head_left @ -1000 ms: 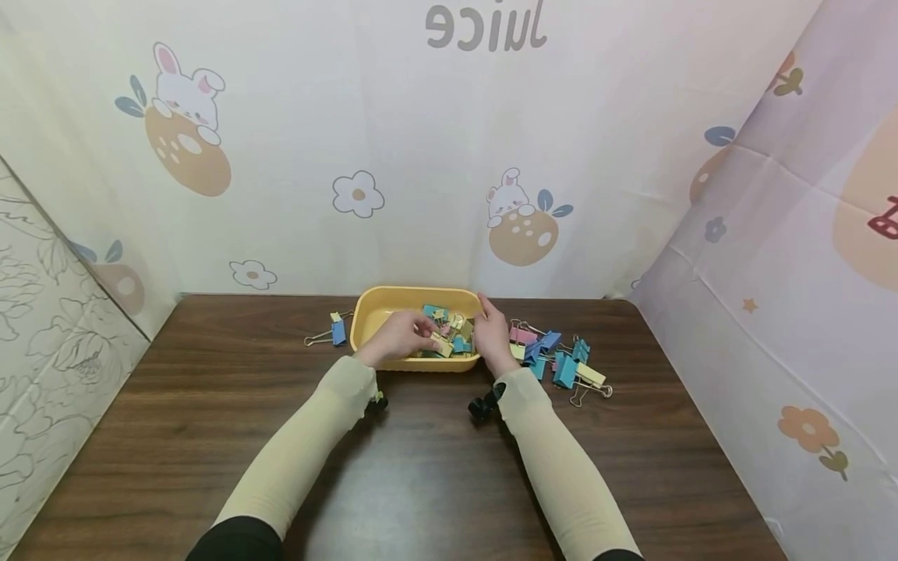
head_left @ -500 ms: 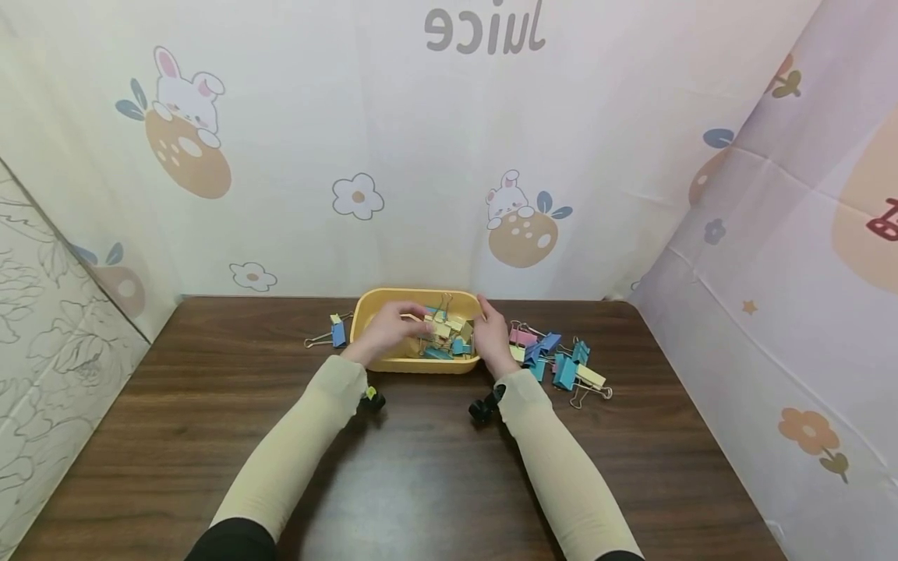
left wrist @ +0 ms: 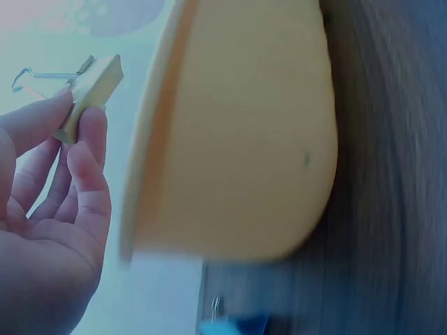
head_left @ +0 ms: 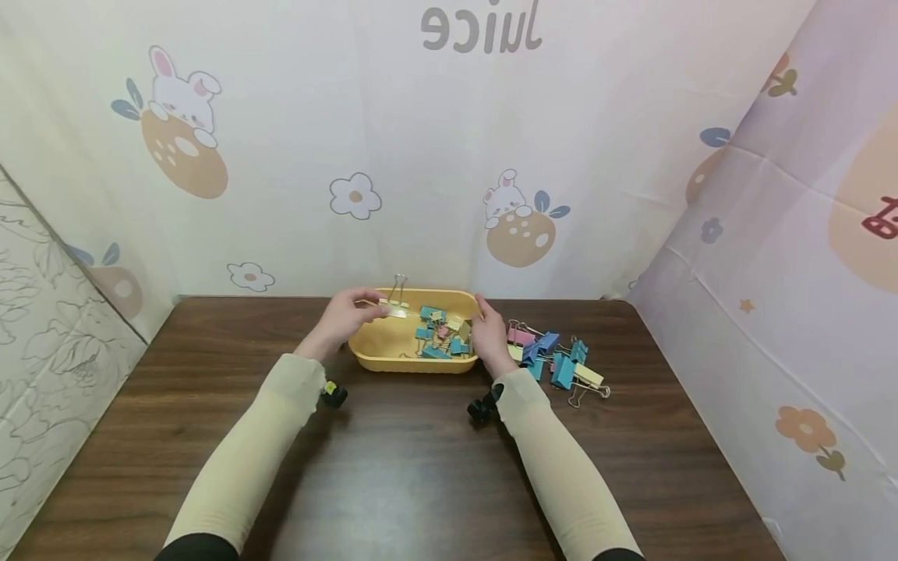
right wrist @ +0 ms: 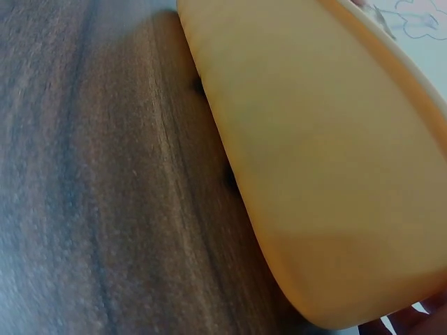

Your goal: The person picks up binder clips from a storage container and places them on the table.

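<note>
Between thumb and fingers, my left hand [head_left: 347,318] pinches a yellow binder clip [head_left: 395,308] above the left end of a yellow plastic bin [head_left: 375,336]. The clip's wire handles point upward in the head view. In the left wrist view, the fingertips hold the yellow clip body beside the bin's rim. My right hand [head_left: 493,336] grips the bin's right end, its fingers [right wrist: 408,319] showing at the outer wall in the right wrist view. Several small blue, yellow and pink binder clips [head_left: 436,351] lie in the bin's right half.
A loose pile of larger blue, teal, pink and yellow binder clips [head_left: 563,372] lies on the brown wooden table [head_left: 414,467], right of my right hand. Left of the bin lies a blue clip [left wrist: 234,325]. A printed curtain [head_left: 295,140] hangs behind the table.
My left hand has picked the yellow binder clip from among the clips in the bin, raised it and carried it left to the bin's left end. The right hand has stayed on the bin.
</note>
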Available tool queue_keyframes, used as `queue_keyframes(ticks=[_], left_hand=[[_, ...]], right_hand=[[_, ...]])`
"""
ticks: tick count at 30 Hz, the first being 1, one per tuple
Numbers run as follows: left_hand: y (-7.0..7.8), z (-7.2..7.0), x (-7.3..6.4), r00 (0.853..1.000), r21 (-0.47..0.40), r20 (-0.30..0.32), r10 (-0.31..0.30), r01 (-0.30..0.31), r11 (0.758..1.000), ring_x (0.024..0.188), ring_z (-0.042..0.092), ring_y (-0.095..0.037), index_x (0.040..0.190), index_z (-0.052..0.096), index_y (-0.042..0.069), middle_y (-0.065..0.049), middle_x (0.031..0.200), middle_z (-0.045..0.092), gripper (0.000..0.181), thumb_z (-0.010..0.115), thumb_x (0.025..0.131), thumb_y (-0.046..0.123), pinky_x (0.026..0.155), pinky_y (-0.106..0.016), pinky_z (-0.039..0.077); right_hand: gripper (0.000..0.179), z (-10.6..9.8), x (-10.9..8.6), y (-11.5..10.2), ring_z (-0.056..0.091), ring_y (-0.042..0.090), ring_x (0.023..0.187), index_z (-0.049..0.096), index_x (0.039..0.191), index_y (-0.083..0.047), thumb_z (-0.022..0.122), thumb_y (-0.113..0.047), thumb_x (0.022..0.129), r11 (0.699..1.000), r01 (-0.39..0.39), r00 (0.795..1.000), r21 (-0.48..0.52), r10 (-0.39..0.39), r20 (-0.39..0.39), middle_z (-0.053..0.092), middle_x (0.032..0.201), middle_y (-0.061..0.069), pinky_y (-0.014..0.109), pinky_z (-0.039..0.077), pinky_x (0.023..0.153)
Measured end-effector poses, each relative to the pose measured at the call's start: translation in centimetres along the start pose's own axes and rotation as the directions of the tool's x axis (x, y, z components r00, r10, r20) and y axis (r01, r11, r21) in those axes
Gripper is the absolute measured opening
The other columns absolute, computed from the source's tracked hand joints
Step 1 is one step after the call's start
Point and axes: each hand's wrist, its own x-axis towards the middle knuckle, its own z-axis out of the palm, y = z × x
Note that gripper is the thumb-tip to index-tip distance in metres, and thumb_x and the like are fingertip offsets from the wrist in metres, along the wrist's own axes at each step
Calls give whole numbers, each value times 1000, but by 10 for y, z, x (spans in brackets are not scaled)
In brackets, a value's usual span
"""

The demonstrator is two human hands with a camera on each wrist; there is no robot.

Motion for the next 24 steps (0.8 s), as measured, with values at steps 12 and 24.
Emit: queue_keyframes(ticks=[12,24], left_hand=[[-20,-60,-30,984,-30,-168,-61,57,998,108,58,-31,119,62,2,-14,117,61,43,75,90,31,96,-51,47],[-57,-89,-64,959,131,-266,-95,134,982,97,56,-24,119,63,-2,-12,110,62,44,69,95,35,80,-35,51]], right_hand=[[50,1,-2,2,45,21,128,29,158,-17,38,-19,108,1000,-2,1000,-14,2,-17,29,161,1,37,41,99],[51,1,-1,0,48,26,123,28,158,-16,36,-16,108,1000,-2,1000,-3,2,-11,28,161,2,42,43,99]])
